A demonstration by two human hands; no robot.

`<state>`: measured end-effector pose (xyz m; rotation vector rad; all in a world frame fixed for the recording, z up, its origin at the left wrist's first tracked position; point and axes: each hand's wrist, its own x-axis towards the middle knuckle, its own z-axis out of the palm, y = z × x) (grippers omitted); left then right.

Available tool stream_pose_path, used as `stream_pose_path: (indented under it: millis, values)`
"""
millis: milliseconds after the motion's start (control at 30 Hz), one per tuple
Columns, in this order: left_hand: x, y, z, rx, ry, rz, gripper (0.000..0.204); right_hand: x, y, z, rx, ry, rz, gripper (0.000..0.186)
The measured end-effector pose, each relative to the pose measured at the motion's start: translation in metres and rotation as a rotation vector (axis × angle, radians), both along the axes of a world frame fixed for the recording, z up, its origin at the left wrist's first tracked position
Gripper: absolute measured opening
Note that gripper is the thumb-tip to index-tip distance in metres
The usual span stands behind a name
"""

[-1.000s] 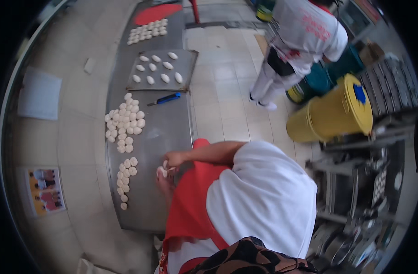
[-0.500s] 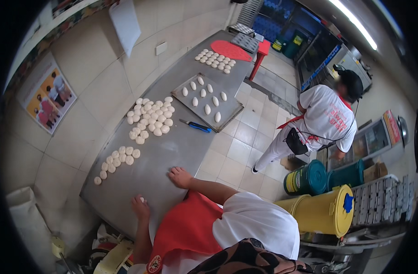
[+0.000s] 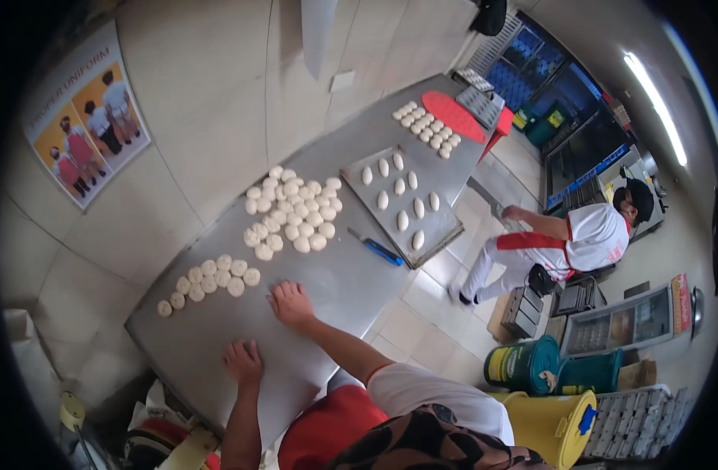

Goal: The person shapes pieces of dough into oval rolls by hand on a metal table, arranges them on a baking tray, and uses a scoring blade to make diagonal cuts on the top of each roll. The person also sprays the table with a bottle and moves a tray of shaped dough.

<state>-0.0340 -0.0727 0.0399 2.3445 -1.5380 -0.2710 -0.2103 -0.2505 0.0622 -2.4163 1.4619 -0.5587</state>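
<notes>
Both my hands are palm down on the grey metal worktable [image 3: 218, 337]. My left hand [image 3: 243, 362] lies near the front edge, its fingers somewhat apart. A little farther off and to the right, my right hand [image 3: 291, 304] has its fingers loosely bent and spread. Anything under the palms is hidden. Nearest to the hands is a curved double row of small, pale dough balls [image 3: 208, 267]. Beyond it sits a larger cluster of dough balls [image 3: 294, 211], packed close together.
Right of the cluster, a metal tray [image 3: 433, 228] carries several oval dough pieces; a blue-handled knife [image 3: 382, 251] lies beside it. More dough balls [image 3: 428, 129] and a red board [image 3: 453, 116] are farther back. A co-worker [image 3: 590, 239] stands across the aisle near green buckets [image 3: 523, 366] and a yellow bin [image 3: 543, 423].
The view has swung left. My hands reach farther onto the table; the white bit seen at my left fingers no longer shows. The co-worker has turned, one arm stretched toward the table.
</notes>
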Motion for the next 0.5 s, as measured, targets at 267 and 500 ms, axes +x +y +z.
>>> stream_pose_path:
  millis: [267,500]
  values:
    - [0.043,0.122,-0.016,0.048,0.039,-0.159,0.019,-0.127,0.092,-0.021,-0.051,0.091,0.282,0.036]
    - [0.029,-0.008,0.007,0.014,0.022,0.011,0.022,-0.042,0.008,-0.006,-0.107,0.305,0.236,0.031]
